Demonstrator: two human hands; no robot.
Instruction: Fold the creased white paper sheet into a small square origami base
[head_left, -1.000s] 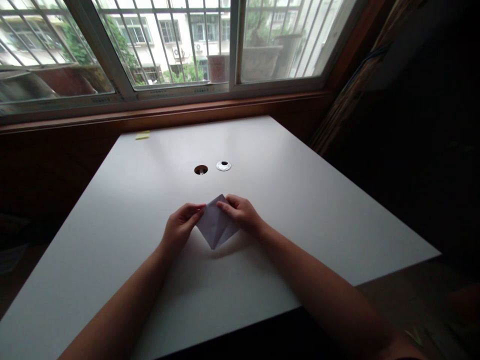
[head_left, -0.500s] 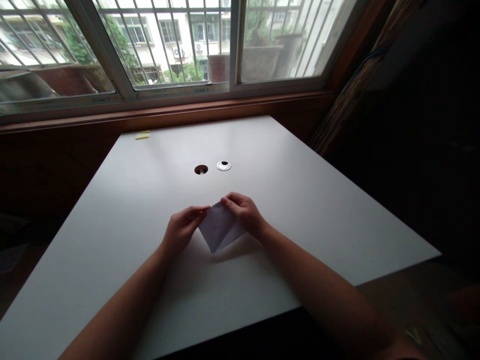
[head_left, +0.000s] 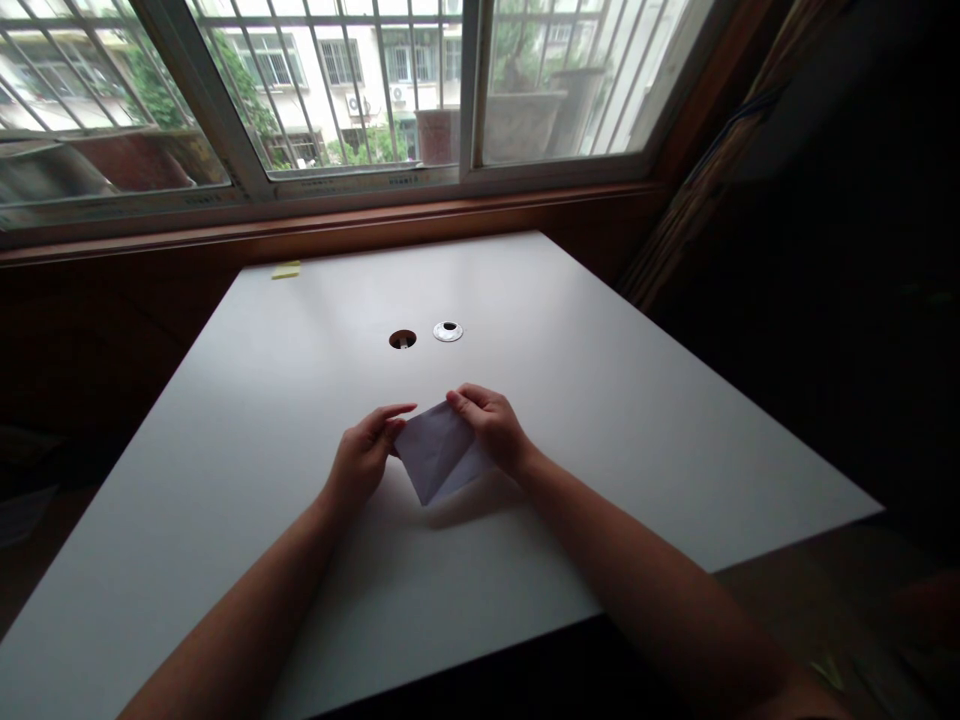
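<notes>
A small folded piece of white paper (head_left: 436, 455), pointed at its lower end, is held just above the white table (head_left: 570, 400) near its middle. My right hand (head_left: 491, 428) pinches the paper's upper right edge, fingers closed on it. My left hand (head_left: 366, 456) is at the paper's left corner, its thumb and lower fingers on the edge and its forefinger stretched out above it.
A round cable hole (head_left: 402, 339) and its white cap (head_left: 448, 331) lie on the table beyond my hands. A yellow sticky note (head_left: 286, 269) sits at the far left corner. A barred window (head_left: 337, 90) runs behind the table; dark floor lies to the right.
The paper has turned slightly and dropped a little toward me. My left forefinger has lifted off the paper's top edge and now points out above it.
</notes>
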